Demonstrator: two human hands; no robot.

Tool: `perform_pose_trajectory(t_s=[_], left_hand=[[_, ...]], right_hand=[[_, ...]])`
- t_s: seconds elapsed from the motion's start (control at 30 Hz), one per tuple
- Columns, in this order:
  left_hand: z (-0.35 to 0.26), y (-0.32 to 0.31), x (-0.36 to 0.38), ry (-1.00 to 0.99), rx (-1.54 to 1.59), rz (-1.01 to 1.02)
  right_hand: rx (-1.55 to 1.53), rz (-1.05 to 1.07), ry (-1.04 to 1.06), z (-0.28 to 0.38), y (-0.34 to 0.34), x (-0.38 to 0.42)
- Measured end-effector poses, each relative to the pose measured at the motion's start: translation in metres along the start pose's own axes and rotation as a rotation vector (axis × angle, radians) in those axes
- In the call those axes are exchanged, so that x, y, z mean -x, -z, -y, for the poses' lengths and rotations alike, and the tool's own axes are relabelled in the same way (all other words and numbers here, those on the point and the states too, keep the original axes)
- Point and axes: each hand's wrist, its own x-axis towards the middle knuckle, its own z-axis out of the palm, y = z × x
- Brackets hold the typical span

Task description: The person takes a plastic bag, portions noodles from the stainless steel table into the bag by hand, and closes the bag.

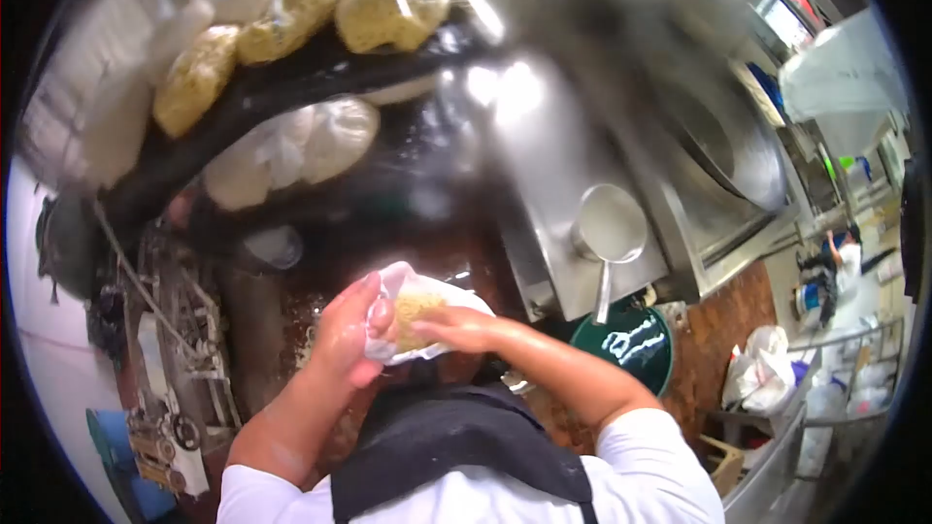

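My left hand (pixel 351 328) is closed around the left side of a thin white plastic bag (pixel 451 293), with the fingers over its edge. The bag is tilted, its mouth turned up toward me. Inside it lies pale yellow, crumbly-looking food (pixel 416 311). My right hand (pixel 461 330) reaches in over the near rim from the right, its fingers stretched out against the food. Part of those fingertips is hidden by the food and the bag. Both hands are in front of my black apron (pixel 437 442).
Filled bags (pixel 393 8) of yellow food stand along a black ledge at the back, with pale bags (pixel 335 141) below them. On the steel counter to the right rests a long-handled pan (pixel 610 223). A green bucket (pixel 631 354) stands below. Machinery (pixel 170 427) is at left; another person (pixel 847 267) is far right.
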Motion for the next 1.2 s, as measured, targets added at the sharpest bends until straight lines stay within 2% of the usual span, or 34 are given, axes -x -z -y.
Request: perform_pose_trajectory(t_s=[0.03, 0.07, 0.1, 0.13, 0.17, 0.23, 0.3, 0.37, 0.43, 0.5, 0.57, 0.63, 0.7, 0.77, 0.83, 0.9, 0.97, 1.07, 1.1, 1.17, 1.2], left_hand=[[-0.002, 0.019, 0.001, -0.024, 0.011, -0.023], [0.0, 0.04, 0.0, -0.004, 0.069, -0.028], [0.003, 0.06, -0.001, 0.02, 0.129, -0.028], [0.009, 0.077, -0.001, 0.03, 0.227, -0.023], [0.01, 0.081, 0.004, 0.024, 0.239, -0.035], [0.017, 0.077, 0.005, 0.041, 0.199, -0.061], [0.025, 0.069, 0.009, 0.063, 0.191, -0.118], [0.034, 0.062, 0.005, 0.073, 0.096, -0.031], [0.031, 0.055, 0.011, 0.075, 0.086, -0.008], [0.018, 0.044, 0.027, 0.034, 0.092, -0.069], [0.007, 0.042, 0.041, 0.014, 0.07, -0.039], [-0.004, 0.045, 0.055, -0.019, 0.051, -0.022], [-0.013, 0.05, 0.066, -0.045, 0.038, 0.088], [-0.016, 0.054, 0.071, -0.059, 0.045, 0.068], [-0.015, 0.061, 0.071, -0.1, 0.044, 0.025], [-0.01, 0.084, 0.062, -0.084, 0.12, 0.042], [-0.008, 0.096, 0.053, -0.086, 0.187, 0.068], [-0.001, 0.091, 0.04, -0.057, 0.136, 0.062], [0.001, 0.091, 0.035, -0.051, 0.135, 0.076], [0.011, 0.087, 0.023, -0.033, 0.075, 0.1], [0.017, 0.082, 0.017, -0.018, 0.07, 0.125]], right_hand=[[0.119, 0.146, -0.305, 0.006, 0.017, 0.019], [0.407, 0.205, -0.406, -0.037, 0.013, 0.024], [0.487, 0.23, -0.461, -0.053, 0.014, 0.044], [0.689, 0.394, -0.66, -0.047, 0.022, 0.062], [0.779, 0.37, -0.684, -0.063, 0.018, 0.082], [0.623, 0.391, -0.734, -0.083, 0.008, 0.095], [0.44, 0.066, -0.617, -0.074, -0.005, 0.083], [0.328, -0.206, -0.448, -0.043, -0.022, 0.054], [0.345, -0.321, -0.331, -0.021, -0.042, 0.018], [0.287, -0.406, -0.258, 0.007, -0.054, -0.004], [0.332, -0.494, -0.187, -0.002, -0.068, -0.026], [0.34, -0.524, -0.226, -0.021, -0.068, -0.036], [0.261, -0.385, -0.495, -0.046, -0.058, -0.033], [0.259, -0.369, -0.564, -0.065, -0.047, -0.015], [0.37, -0.314, -0.574, -0.092, -0.037, -0.003], [0.508, -0.213, -0.493, -0.096, -0.015, 0.022], [0.256, -0.301, -0.477, -0.082, 0.006, 0.057], [-0.504, -0.466, -0.419, -0.033, 0.014, 0.09], [-0.502, -0.481, -0.423, -0.025, 0.01, 0.09], [-0.746, -0.523, -0.162, -0.012, 0.001, 0.089], [-0.741, -0.539, -0.093, 0.004, -0.003, 0.084]])
